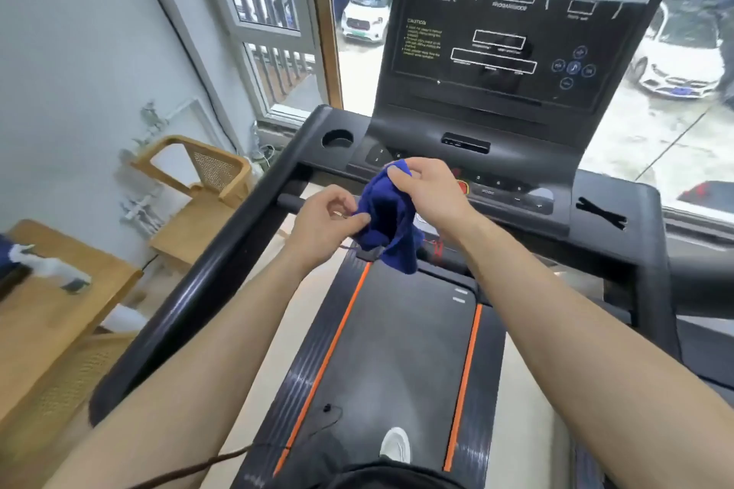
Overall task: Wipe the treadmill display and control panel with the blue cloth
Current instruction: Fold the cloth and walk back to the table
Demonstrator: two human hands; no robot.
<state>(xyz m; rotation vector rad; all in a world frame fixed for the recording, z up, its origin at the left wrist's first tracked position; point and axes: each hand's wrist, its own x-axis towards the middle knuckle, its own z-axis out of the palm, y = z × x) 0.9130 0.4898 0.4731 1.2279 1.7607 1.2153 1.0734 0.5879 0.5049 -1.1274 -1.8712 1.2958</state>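
Observation:
A bunched blue cloth (391,224) hangs in the air just in front of the treadmill's control panel (500,187). My right hand (427,191) pinches its top edge from above. My left hand (327,220) pinches its lower left side. The dark, tilted display (504,24) with white outlines and a caution text rises behind the panel, above both hands. Part of the panel's buttons and a red knob are hidden behind my right hand and the cloth.
A round cup holder (337,139) sits at the console's left end and a black handrail (206,278) runs down the left. The belt (397,349) with orange stripes lies below, with my shoe on it. Wooden chairs (198,187) and a table (51,310) stand left.

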